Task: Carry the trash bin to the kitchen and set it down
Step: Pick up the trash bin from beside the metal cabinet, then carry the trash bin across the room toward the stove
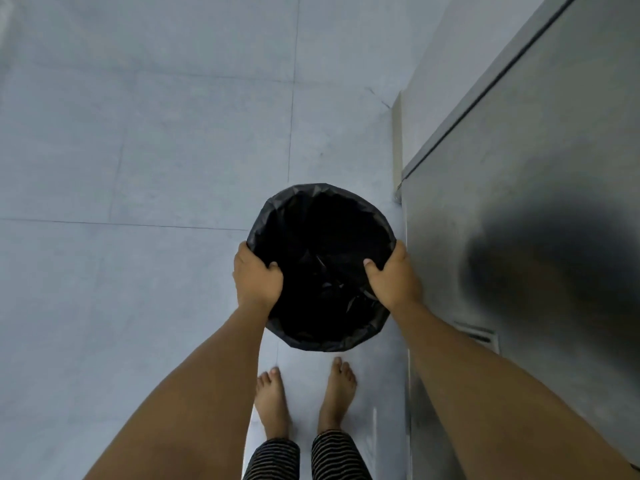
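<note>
Trash bin (pixel 321 216), lined with a black bag, gripped at its rim by left hand (pixel 257 277) and right hand (pixel 394 278), fingers wrapped over opposite edges. Directly ahead of bare feet, just left of a steel appliance (pixel 519 209). Possibly touching the floor (pixel 138 150) already; hard to tell. Lower level, release both sides together.
</note>
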### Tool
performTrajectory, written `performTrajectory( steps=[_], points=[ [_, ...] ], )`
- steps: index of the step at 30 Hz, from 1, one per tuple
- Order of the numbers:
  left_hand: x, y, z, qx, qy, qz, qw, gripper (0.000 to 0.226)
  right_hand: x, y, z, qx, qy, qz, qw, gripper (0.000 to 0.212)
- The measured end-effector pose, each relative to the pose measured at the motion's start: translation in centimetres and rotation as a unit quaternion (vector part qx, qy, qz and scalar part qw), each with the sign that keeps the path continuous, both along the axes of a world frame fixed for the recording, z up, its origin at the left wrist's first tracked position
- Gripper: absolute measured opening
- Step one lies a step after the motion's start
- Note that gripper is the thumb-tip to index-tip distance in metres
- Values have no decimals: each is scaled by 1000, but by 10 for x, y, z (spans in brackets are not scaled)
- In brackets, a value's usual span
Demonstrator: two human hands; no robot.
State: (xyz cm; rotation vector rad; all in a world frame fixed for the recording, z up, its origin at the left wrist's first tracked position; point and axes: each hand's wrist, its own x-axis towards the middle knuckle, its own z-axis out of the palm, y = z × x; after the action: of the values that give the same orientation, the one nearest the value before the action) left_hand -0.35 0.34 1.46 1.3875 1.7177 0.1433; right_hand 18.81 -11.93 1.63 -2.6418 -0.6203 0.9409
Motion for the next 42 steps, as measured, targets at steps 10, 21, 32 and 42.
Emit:
performTrajectory(
  steps=[10,21,32,42],
  points=[
    [-16,42,209,55,-39,9,998,58,-14,37,208,64,-17,1,998,68],
    [-50,74,358,49,-92,-39,994,52,-25,67,358,49,-39,24,998,64],
    [-47,137,384,47,-104,-45,992,55,-15,127,385,66,-46,36,996,63],
    [47,222,368,50,-109,-57,991,54,77,209,363,55,-40,34,997,71]
  ],
)
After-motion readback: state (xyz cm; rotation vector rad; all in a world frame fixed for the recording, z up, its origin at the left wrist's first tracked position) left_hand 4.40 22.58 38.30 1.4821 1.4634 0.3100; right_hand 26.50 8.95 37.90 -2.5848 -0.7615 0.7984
